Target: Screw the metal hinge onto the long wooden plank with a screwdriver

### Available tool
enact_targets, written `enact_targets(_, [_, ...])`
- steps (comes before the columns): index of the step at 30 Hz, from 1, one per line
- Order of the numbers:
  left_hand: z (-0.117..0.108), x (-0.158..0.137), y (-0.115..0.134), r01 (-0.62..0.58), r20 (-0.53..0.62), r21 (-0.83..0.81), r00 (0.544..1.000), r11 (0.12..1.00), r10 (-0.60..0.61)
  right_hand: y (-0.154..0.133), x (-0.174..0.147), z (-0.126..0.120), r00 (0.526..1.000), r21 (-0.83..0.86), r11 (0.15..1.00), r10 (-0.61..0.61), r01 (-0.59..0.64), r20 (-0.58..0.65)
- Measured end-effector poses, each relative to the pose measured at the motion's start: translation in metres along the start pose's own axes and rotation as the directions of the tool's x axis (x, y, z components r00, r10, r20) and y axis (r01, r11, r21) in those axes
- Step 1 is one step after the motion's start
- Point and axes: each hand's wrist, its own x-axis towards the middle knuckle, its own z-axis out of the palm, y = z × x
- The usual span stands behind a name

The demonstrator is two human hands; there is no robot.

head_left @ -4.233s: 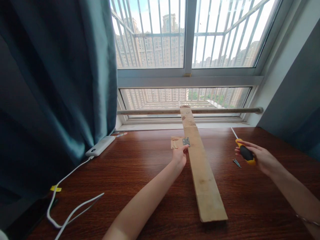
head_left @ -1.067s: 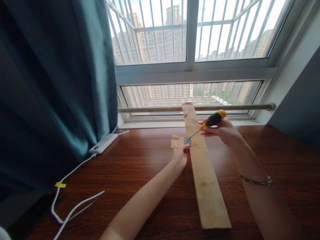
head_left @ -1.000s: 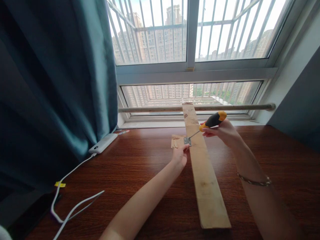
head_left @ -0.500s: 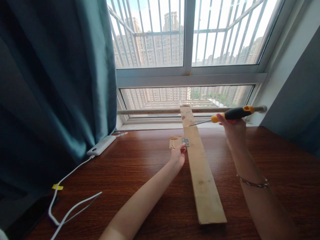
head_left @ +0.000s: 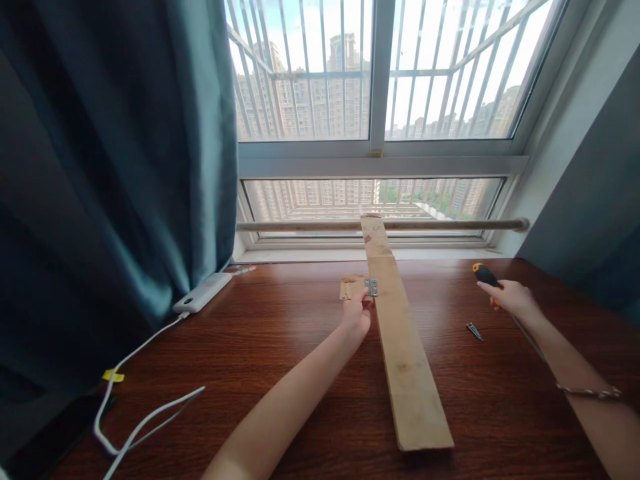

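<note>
A long wooden board (head_left: 407, 360) lies on the dark brown table, pointing away toward the window. Against its left edge sits a small wooden piece (head_left: 351, 287), and a metal hinge (head_left: 371, 287) spans the joint between the two. My left hand (head_left: 358, 316) has its fingertips pinched at the hinge's near edge. Off to the right, my right hand (head_left: 517, 300) is closed round a black and yellow screwdriver (head_left: 486, 275), its handle end up and its shaft running back under the forearm. Several screws (head_left: 475, 331) lie on the table between the board and that hand.
A white power bank (head_left: 204, 293) with a white cable (head_left: 137, 340) lies at the left by the blue curtain (head_left: 200, 133). Behind the table, a horizontal rail (head_left: 310, 227) crosses before the barred window. The board's far end reaches to the rail.
My right hand has moved right and down, away from over the board, and the screwdriver has turned its tip back toward me. The screws have come into sight. My left hand stays at the hinge.
</note>
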Motion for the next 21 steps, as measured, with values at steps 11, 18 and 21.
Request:
enact_targets(11, [0.000,-0.001,0.001,-0.011,-0.003,0.015,1.000,1.000,0.011,0.051,0.004,0.051,0.998,-0.438,0.897,0.068,-0.056,0.011])
enact_targets(18, [-0.002,0.001,0.000,0.017,0.001,0.004,1.000,1.000,-0.017,0.061,0.005,0.056,1.000,-0.441,0.897,0.011,0.003,0.029])
enact_targets(21, [-0.002,0.000,-0.001,0.018,0.001,0.003,1.000,1.000,-0.018,0.066,0.006,0.056,1.000,-0.421,0.907,-0.002,0.010,0.019])
